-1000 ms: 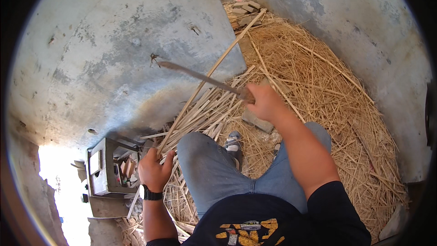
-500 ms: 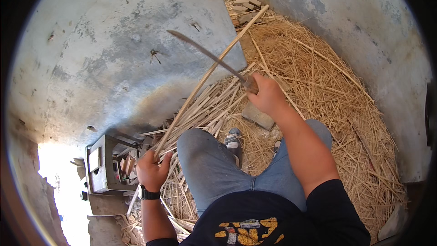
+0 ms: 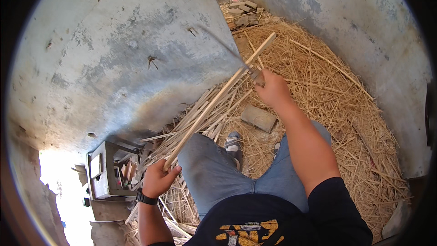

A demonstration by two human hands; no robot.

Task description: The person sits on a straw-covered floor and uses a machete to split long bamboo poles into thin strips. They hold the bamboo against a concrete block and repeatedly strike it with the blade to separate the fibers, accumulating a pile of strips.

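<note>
My left hand [image 3: 158,180] is closed around the near end of a long pale wooden strip [image 3: 215,102], which slants up and to the right above my left thigh. My right hand [image 3: 274,89] grips the handle of a long, narrow-bladed knife [image 3: 221,44]. Its blade points up and to the left, blurred by motion, and crosses the strip near its far part. Whether the blade touches the strip I cannot tell. Below the strip lies a pile of split wooden strips [image 3: 207,106] against the wall.
Straw-like shavings [image 3: 314,95] cover the floor ahead and to the right. A brick [image 3: 258,118] lies before my feet, with more bricks [image 3: 243,8] in the far corner. A small wooden cabinet [image 3: 101,177] stands at the left. Worn plaster walls [image 3: 123,45] close in both sides.
The strip has shifted, its far end now lower and nearer. My left hand has moved slightly right; the knife has swung, with its blade tip going right.
</note>
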